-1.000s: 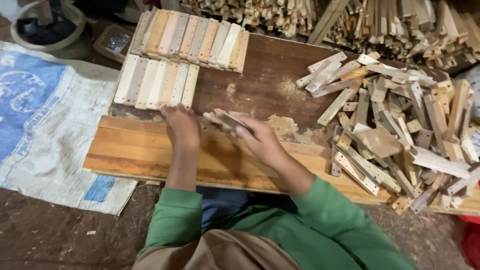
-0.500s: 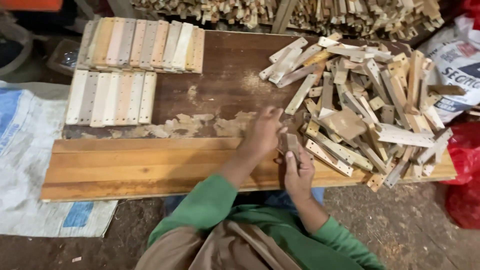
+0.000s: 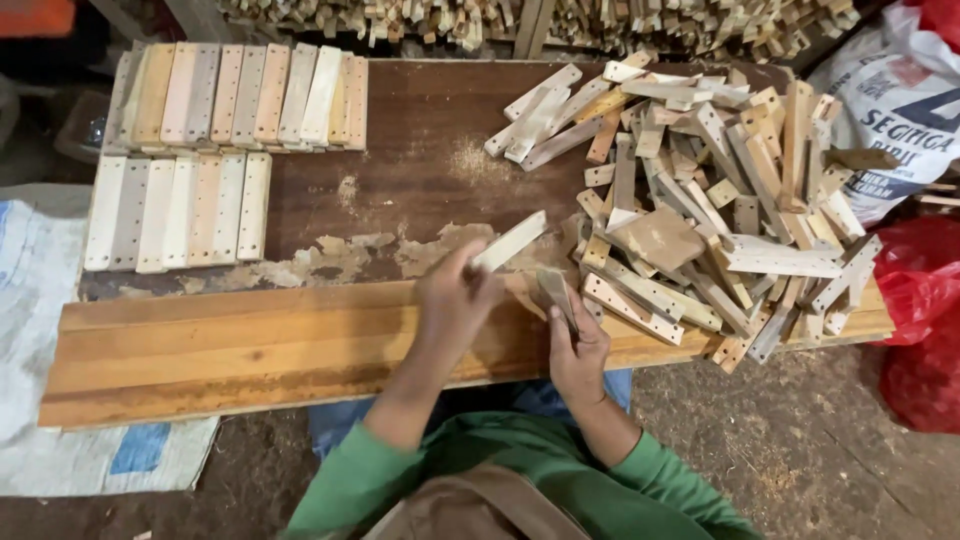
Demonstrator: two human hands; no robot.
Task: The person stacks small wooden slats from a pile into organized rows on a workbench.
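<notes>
- Wooden slat (image 3: 510,241): a pale, flat strip grasped at its near end by the left hand (image 3: 452,300); it tilts up and away to the right, above the worn brown tabletop (image 3: 420,150), just left of the heap.
- Left hand: fingers closed around the slat's near end, over the far edge of the long plank (image 3: 250,345).
- Right hand (image 3: 578,345): clenched on a second, darker piece of wood (image 3: 556,292), held upright just beside the near left corner of the heap.
- Heap of slats (image 3: 700,200): loose strips lying crosswise on the right half of the table, some with rows of small holes.
- Sorted slats, far row (image 3: 240,95) and near row (image 3: 175,210): laid side by side, touching, at the table's left end, well apart from both hands.
- Long plank: lies along the table's near edge, left to right.
- Green sleeves (image 3: 640,480): cover both forearms.
- White sack (image 3: 900,110) and red bag (image 3: 920,330): at the right, beside the table.
- Woven mat (image 3: 40,300): on the floor at the left.
</notes>
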